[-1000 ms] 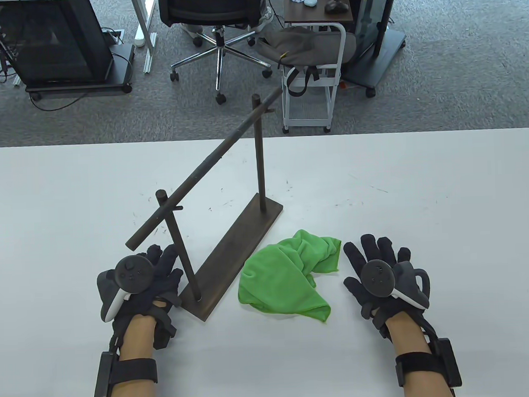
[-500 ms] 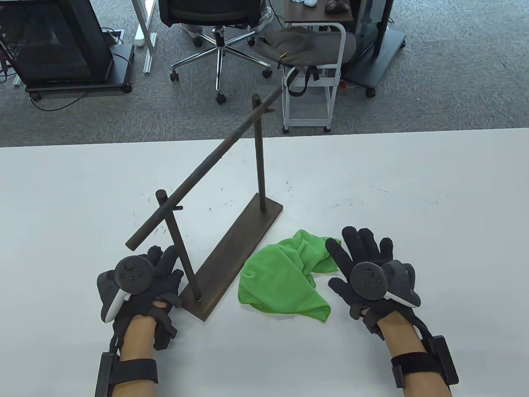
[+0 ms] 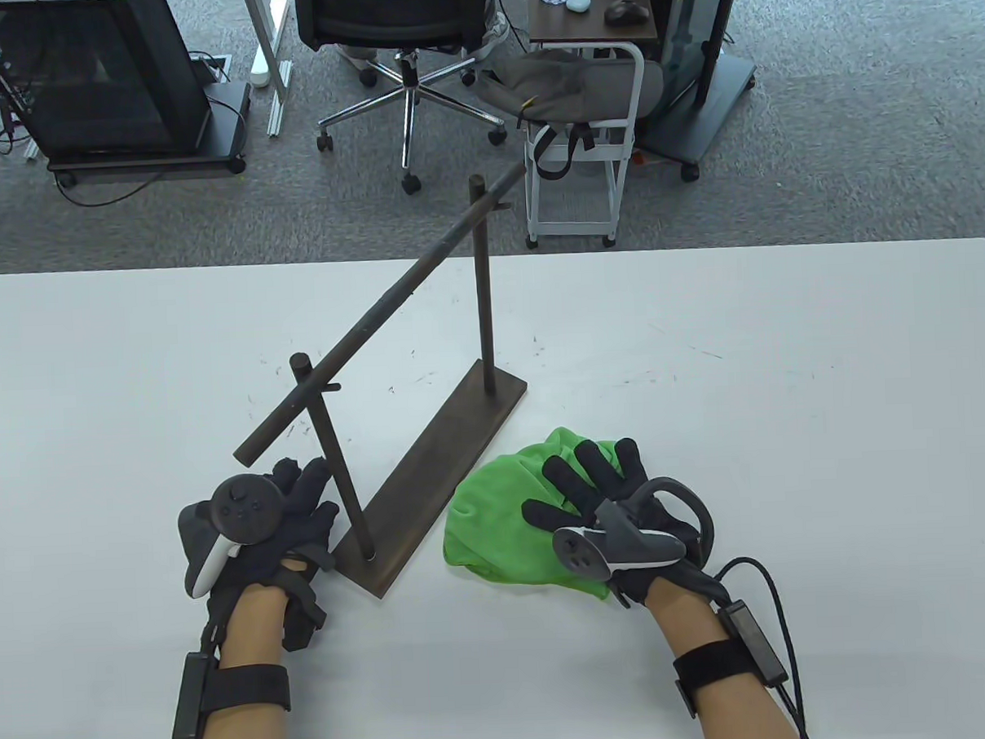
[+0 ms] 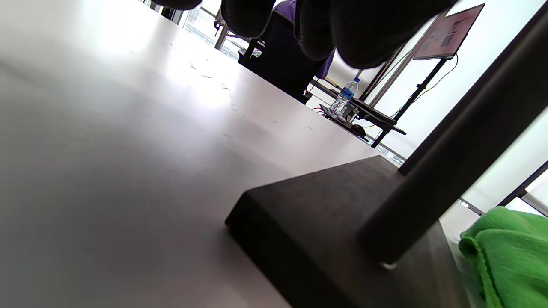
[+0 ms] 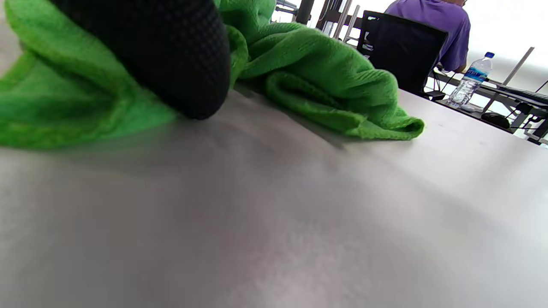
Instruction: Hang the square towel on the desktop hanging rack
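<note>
A crumpled green square towel [image 3: 499,524] lies on the white table just right of the dark rack's base [image 3: 440,478]. The rack has two uprights and a slanted top bar [image 3: 376,317]. My right hand [image 3: 604,495] rests flat on the towel's right side with fingers spread. In the right wrist view a gloved finger [image 5: 171,55] presses on the towel [image 5: 321,77]. My left hand [image 3: 295,517] rests on the table beside the near end of the rack base, fingers open and holding nothing. The left wrist view shows the base [image 4: 325,231], an upright and a towel edge [image 4: 505,252].
The white table [image 3: 789,422] extends to both sides of the rack. Beyond its far edge stand an office chair [image 3: 400,31], a white trolley [image 3: 584,137] and a black cabinet [image 3: 96,76] on the carpet.
My right hand has moved left from the bare table onto the towel and tilted, with its fingers now on the cloth. The left hand and the rack have stayed still.
</note>
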`<state>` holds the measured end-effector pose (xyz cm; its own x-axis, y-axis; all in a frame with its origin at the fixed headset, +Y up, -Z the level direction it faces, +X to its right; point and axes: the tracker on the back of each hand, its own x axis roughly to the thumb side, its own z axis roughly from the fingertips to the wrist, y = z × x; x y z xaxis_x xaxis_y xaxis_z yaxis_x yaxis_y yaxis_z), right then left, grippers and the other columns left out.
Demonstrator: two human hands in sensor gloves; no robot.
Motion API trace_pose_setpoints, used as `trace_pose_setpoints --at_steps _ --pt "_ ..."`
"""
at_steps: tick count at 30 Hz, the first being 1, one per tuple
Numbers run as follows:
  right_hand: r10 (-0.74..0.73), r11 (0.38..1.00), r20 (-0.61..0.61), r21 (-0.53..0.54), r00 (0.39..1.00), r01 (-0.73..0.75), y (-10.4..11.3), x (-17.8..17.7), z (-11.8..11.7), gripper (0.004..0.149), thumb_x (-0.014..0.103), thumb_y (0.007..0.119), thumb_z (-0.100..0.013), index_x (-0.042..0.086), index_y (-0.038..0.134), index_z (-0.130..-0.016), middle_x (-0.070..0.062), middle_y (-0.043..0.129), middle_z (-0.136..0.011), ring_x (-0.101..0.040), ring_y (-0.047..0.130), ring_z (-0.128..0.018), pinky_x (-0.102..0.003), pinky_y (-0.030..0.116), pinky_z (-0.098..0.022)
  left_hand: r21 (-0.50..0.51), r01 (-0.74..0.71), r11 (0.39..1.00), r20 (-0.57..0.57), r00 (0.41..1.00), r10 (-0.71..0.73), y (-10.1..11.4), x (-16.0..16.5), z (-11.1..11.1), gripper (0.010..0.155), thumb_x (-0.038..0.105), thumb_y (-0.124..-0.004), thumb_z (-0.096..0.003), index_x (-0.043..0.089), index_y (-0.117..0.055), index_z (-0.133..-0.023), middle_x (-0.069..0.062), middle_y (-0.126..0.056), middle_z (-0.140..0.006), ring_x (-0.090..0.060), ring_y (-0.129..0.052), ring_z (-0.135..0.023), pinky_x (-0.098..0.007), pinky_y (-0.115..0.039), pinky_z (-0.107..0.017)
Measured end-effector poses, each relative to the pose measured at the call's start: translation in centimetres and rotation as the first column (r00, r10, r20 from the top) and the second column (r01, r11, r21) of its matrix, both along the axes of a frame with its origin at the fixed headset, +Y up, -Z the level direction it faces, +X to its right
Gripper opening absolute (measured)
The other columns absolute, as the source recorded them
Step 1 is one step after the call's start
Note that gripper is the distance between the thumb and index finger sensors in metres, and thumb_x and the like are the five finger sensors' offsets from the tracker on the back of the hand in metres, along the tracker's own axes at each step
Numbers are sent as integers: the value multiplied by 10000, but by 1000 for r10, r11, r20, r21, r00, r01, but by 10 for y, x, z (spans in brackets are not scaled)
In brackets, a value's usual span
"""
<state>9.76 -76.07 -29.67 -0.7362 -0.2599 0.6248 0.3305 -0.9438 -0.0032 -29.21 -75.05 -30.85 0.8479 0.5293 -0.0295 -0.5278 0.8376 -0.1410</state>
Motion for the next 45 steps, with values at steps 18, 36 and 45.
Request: trace_pose_setpoints --at_steps 18,36,45 --pt "-165 985 -133 -68 977 157 -4 -26 12 504 338 855 -470 476 606 -886 -38 178 -1145 -472 234 -1037 -767 216 -646 -12 -12 1000 10 1000 12 1 0 1 623 390 -776 -527 251 -622 -1114 -157 -434 -1163 -592 -339 -1063 -754 -243 -639" --pt "-763 645 61 21 643 764 77 2 -5 454 390 833 -460 427 664 -880 -82 730 -1014 -395 771 -903 -676 627 -621 3 -63 998 50 997 63 4 6 0 624 393 -774 -529 246 -622 -1116 -160 -439 -1162 -596 -341 -1062 -755 -252 -639" --pt "-850 520 153 96 503 849 151 1 -23 449 425 865 -452 396 721 -876 -70 863 -889 -366 893 -765 -644 702 -577 5 -80 997 60 995 79 4 6 -1 622 394 -773 -530 246 -623 -1116 -163 -444 -1161 -593 -372 -1055 -755 -260 -641"
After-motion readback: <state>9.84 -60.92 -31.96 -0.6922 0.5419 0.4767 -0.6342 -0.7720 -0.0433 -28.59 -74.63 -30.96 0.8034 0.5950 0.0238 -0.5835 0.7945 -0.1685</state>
